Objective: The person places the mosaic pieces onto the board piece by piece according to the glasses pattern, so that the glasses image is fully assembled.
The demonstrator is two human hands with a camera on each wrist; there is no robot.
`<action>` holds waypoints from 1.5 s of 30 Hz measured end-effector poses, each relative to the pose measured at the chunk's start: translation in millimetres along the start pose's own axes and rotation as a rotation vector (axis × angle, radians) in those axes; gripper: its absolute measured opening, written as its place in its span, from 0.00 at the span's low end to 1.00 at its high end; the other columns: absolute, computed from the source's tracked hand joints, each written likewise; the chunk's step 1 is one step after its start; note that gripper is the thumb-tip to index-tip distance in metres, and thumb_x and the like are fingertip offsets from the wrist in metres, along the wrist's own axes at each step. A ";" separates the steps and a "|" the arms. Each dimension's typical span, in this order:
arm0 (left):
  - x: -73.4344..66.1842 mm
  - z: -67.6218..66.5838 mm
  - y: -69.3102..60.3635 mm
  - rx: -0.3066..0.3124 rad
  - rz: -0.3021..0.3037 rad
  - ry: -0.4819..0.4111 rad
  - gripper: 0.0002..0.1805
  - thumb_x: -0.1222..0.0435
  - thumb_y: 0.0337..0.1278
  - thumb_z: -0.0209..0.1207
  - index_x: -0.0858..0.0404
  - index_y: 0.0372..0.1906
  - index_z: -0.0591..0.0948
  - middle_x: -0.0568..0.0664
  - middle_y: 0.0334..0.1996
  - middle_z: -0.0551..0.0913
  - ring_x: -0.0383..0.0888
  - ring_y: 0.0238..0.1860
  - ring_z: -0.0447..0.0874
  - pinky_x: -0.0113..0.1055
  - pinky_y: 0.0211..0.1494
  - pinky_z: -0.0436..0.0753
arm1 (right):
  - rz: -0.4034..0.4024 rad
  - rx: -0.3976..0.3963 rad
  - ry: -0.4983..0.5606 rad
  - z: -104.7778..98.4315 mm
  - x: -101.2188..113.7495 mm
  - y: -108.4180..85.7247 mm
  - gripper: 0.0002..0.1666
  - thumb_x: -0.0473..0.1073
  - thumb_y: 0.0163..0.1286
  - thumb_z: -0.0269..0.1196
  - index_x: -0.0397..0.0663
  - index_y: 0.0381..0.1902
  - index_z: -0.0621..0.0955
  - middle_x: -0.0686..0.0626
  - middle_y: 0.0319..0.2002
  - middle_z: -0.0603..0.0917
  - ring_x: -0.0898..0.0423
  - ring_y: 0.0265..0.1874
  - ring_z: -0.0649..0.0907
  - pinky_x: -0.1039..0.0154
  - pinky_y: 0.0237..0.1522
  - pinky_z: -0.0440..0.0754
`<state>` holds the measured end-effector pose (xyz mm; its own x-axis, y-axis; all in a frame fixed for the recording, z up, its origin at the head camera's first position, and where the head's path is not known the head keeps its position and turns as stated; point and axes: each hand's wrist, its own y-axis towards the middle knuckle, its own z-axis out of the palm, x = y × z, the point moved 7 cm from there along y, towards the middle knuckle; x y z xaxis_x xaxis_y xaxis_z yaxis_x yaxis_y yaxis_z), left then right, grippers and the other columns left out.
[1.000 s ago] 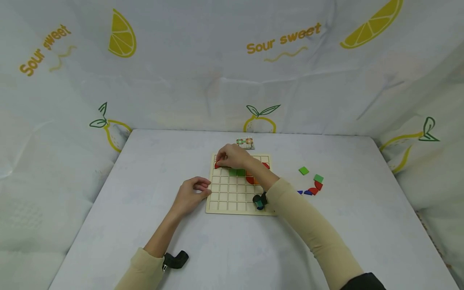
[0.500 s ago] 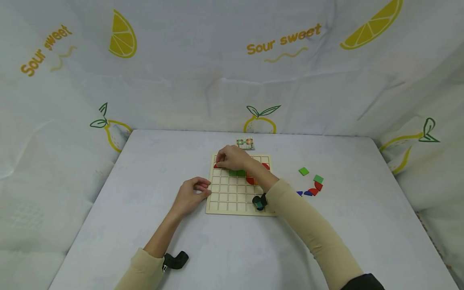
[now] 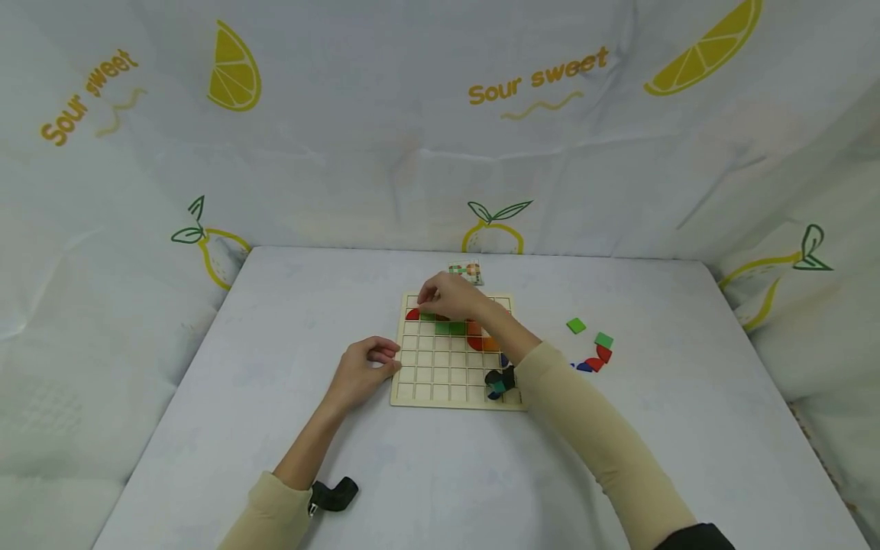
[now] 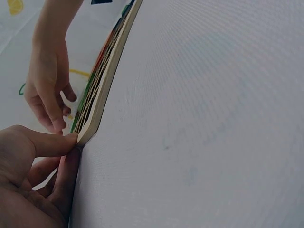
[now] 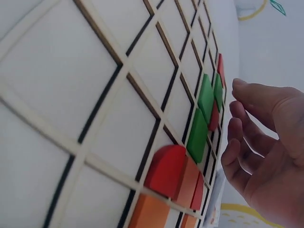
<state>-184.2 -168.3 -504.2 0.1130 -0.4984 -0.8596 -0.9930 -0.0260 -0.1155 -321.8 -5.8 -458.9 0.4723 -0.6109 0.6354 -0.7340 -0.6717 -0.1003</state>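
Along the left edge of the gridded wooden board (image 3: 433,378), my left hand (image 3: 360,372) rests its thumb and fingertips; the left wrist view has the thumb of that hand (image 4: 33,156) against the board's edge. Over the board's upper left part hovers my right hand (image 3: 450,296), and in the right wrist view its fingers are loosely bent with nothing between them (image 5: 270,137). Near its fingertips lie a red piece (image 3: 412,314) and a green piece (image 3: 428,316). Green squares (image 5: 197,135), a rounded red piece (image 5: 166,171) and orange pieces (image 5: 148,209) sit in the grid.
Behind the board lies a small patterned card (image 3: 473,272). To its right on the white table are a green piece (image 3: 576,325), another green one (image 3: 603,340), red pieces (image 3: 594,363) and blue pieces (image 3: 584,367). A lemon-print cloth (image 3: 344,153) hangs behind.
My right hand has shifted slightly right, away from the red piece at the board's upper left, uncovering it and part of the green piece beside it. My left hand has stayed put.
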 end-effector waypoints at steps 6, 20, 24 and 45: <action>0.6 -0.2 -0.7 -0.009 0.002 0.003 0.13 0.69 0.64 0.72 0.64 0.53 0.88 0.54 0.43 0.89 0.43 0.44 0.86 0.29 0.48 0.79 | -0.001 -0.039 0.073 -21.2 -14.0 -18.1 0.09 0.43 0.78 0.68 0.45 0.48 0.90 0.45 0.46 0.92 0.52 0.43 0.87 0.57 0.52 0.87; -0.2 -0.6 -1.5 -0.015 -0.010 0.017 0.14 0.69 0.64 0.73 0.63 0.54 0.88 0.52 0.43 0.89 0.43 0.44 0.86 0.32 0.52 0.80 | 0.090 -0.120 0.021 -79.4 -53.5 -85.9 0.17 0.46 0.77 0.70 0.40 0.55 0.88 0.41 0.51 0.89 0.44 0.51 0.85 0.61 0.49 0.84; 0.5 0.1 -1.6 -0.011 -0.017 0.018 0.14 0.68 0.64 0.73 0.63 0.54 0.88 0.52 0.43 0.89 0.43 0.45 0.86 0.32 0.52 0.80 | 0.144 -0.115 0.005 -88.9 -71.9 -105.1 0.18 0.46 0.78 0.69 0.39 0.57 0.87 0.40 0.53 0.89 0.43 0.53 0.84 0.58 0.52 0.84; 1.2 2.0 0.8 0.003 -0.014 0.009 0.14 0.68 0.64 0.73 0.62 0.54 0.88 0.52 0.44 0.89 0.43 0.45 0.86 0.33 0.52 0.80 | 0.276 0.029 0.048 -101.7 -168.9 -189.9 0.21 0.42 0.71 0.75 0.45 0.60 0.88 0.41 0.60 0.89 0.43 0.59 0.84 0.45 0.63 0.86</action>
<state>-184.9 -167.3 -506.3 0.1268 -0.5060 -0.8531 -0.9912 -0.0307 -0.1291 -311.9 267.6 -469.3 0.2320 -0.7522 0.6168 -0.8169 -0.4949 -0.2963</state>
